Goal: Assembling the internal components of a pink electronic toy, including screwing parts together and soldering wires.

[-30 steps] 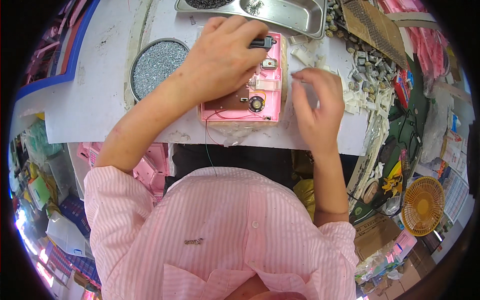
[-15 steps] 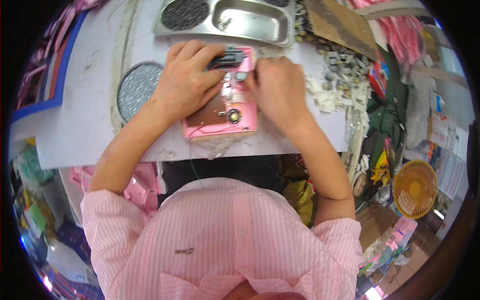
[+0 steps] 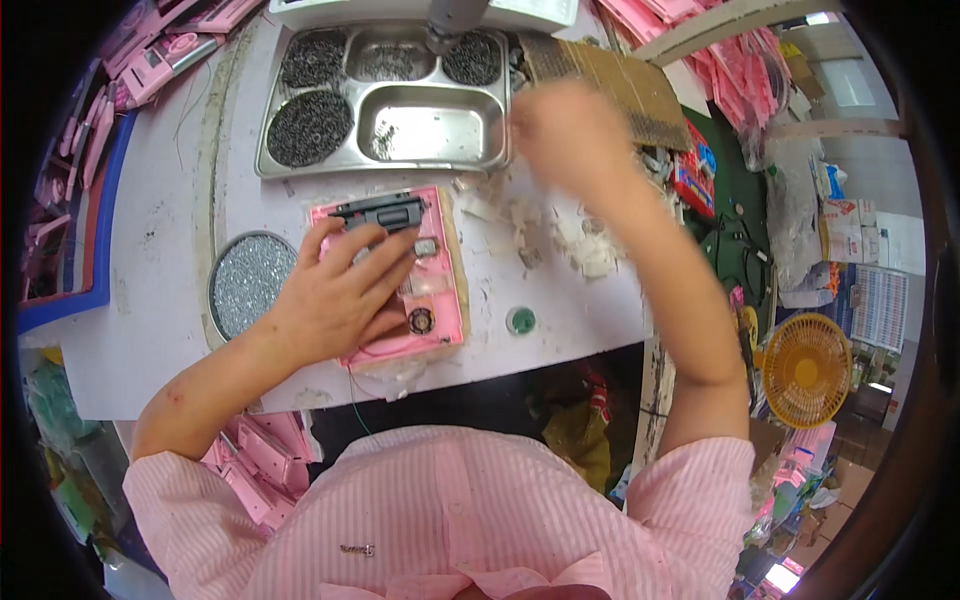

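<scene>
My left hand lies over a pink plastic housing, its fingers spread across the left part. A black plastic part sits along the housing's far end, touched by or close to my fingertips. A small silvery block and a round dark-rimmed part are set in the housing; my palm hides the rest. Raised past the right end of a metal compartment tray, my right hand is smeared by motion, so its fingers cannot be read.
Dark screws fill several tray compartments, below a hanging dark cylindrical tool. A round dish of silvery screws stands left of the housing. Cardboard, loose white pieces and a small green round thing lie to the right.
My right hand has left the housing and moved up toward the tray's right end. My left hand stays on the housing. The whole view has shifted, showing more of the tray.
</scene>
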